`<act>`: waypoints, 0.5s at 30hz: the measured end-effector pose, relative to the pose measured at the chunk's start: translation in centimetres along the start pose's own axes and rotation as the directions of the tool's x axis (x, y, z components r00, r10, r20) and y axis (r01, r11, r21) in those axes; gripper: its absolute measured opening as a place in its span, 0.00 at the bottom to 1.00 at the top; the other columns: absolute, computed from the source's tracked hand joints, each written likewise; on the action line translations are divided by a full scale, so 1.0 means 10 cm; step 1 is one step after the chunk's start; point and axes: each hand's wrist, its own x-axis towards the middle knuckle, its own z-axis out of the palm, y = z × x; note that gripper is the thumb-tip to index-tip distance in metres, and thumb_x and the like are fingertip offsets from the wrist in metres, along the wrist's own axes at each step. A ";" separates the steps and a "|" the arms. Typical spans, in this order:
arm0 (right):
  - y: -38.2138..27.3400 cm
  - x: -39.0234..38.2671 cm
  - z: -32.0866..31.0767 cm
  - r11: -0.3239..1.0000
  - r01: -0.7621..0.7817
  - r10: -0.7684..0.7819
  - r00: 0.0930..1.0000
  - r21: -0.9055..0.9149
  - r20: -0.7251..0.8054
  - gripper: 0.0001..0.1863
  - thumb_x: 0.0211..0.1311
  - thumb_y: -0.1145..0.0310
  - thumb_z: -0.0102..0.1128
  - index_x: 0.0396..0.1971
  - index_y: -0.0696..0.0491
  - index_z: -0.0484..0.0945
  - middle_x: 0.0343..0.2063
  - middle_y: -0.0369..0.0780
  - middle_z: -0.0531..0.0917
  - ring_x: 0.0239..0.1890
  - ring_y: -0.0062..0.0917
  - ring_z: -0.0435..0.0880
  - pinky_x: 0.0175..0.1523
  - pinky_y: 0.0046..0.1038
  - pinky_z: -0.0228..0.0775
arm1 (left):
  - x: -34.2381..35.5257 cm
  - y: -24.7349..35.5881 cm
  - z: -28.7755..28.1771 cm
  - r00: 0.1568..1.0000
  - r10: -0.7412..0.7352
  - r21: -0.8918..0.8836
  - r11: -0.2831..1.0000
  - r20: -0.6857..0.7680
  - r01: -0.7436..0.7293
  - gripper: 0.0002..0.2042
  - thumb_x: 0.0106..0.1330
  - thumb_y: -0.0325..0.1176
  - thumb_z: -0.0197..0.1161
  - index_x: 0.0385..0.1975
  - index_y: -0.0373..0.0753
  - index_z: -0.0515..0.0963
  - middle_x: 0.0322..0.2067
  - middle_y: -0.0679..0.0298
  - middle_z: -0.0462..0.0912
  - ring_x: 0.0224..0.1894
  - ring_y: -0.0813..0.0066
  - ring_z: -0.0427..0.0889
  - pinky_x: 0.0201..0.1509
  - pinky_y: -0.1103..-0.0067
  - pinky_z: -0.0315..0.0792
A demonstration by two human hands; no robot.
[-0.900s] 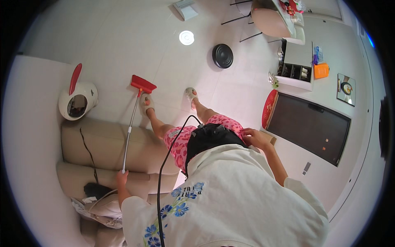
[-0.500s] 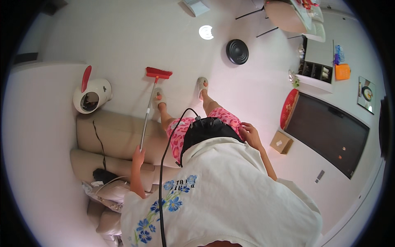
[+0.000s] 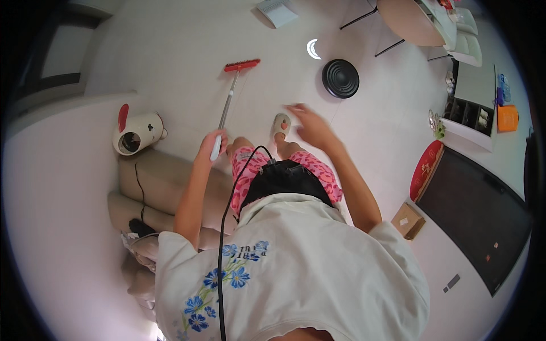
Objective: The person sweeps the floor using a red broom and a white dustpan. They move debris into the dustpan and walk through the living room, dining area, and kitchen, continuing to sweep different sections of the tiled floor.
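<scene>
My left hand (image 3: 210, 144) is wrapped round the upper handle of a broom (image 3: 226, 108), just above its pale grip end. The metal handle slants away from me, and the red broom head (image 3: 243, 65) is out on the floor ahead. Somewhat blurred, my right hand (image 3: 313, 126) reaches forward above my slippered foot. Its fingers are stretched out and nothing shows in them. It is apart from the broom.
At left, a beige sofa (image 3: 162, 176) stands near a white, round-mouthed container (image 3: 139, 136). A black round object (image 3: 340, 78) lies ahead at right. Farther right are a cardboard box (image 3: 407, 220), a dark panel (image 3: 472, 210) and table with chairs (image 3: 469, 48). A cable runs down my front.
My left hand has moved forward with the broom, its head now farther away and more to the right. My right hand has left my shorts and swung forward toward the middle.
</scene>
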 end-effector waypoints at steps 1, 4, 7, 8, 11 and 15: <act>0.02 0.18 0.21 0.969 0.235 -0.235 0.972 0.075 -0.014 0.38 0.46 0.74 0.64 0.62 0.49 0.64 0.59 0.47 0.70 0.59 0.41 0.68 0.60 0.36 0.66 | 0.13 0.05 0.24 0.998 0.069 -0.039 0.997 0.000 -0.069 0.11 0.66 0.37 0.52 0.37 0.36 0.75 0.19 0.67 0.73 0.14 0.77 0.70 0.16 0.82 0.66; -0.75 0.49 0.24 0.765 0.625 -0.591 0.777 0.154 -0.219 0.28 0.47 0.69 0.68 0.52 0.52 0.72 0.48 0.47 0.75 0.54 0.37 0.72 0.57 0.36 0.66 | -0.32 0.27 1.41 0.947 0.286 -0.250 0.915 -0.147 -0.316 0.11 0.65 0.36 0.52 0.39 0.36 0.76 0.27 0.62 0.79 0.26 0.73 0.78 0.29 0.79 0.74; -0.95 0.60 0.40 0.752 0.566 -0.548 0.822 0.338 -0.156 0.14 0.49 0.69 0.68 0.36 0.54 0.75 0.35 0.42 0.76 0.43 0.35 0.76 0.47 0.35 0.69 | -0.34 0.32 1.78 0.961 0.268 -0.425 0.864 -0.068 -0.271 0.12 0.66 0.37 0.51 0.39 0.36 0.76 0.31 0.61 0.80 0.32 0.71 0.79 0.37 0.76 0.75; -0.96 0.64 0.44 0.728 0.579 -0.550 0.813 0.367 -0.191 0.12 0.50 0.68 0.68 0.32 0.54 0.74 0.32 0.41 0.76 0.40 0.34 0.75 0.44 0.34 0.68 | -0.35 0.37 1.81 0.961 0.272 -0.486 0.835 -0.048 -0.260 0.12 0.66 0.37 0.50 0.40 0.36 0.75 0.32 0.60 0.80 0.34 0.71 0.79 0.40 0.75 0.76; -0.99 0.91 0.44 0.726 0.578 -0.518 0.816 0.372 -0.256 0.12 0.51 0.64 0.67 0.28 0.53 0.73 0.31 0.41 0.76 0.34 0.31 0.74 0.42 0.26 0.60 | -0.36 0.59 1.66 0.968 0.246 -0.588 0.775 -0.055 -0.231 0.13 0.67 0.38 0.50 0.41 0.36 0.75 0.36 0.60 0.80 0.39 0.69 0.79 0.45 0.72 0.76; -0.96 1.52 0.59 0.706 0.557 -0.519 0.827 0.438 -0.216 0.14 0.48 0.65 0.70 0.29 0.54 0.74 0.31 0.42 0.76 0.33 0.34 0.76 0.38 0.28 0.68 | -0.24 0.76 1.27 0.968 0.200 -0.702 0.668 -0.149 -0.246 0.15 0.67 0.40 0.52 0.44 0.35 0.74 0.41 0.61 0.78 0.45 0.67 0.77 0.50 0.69 0.74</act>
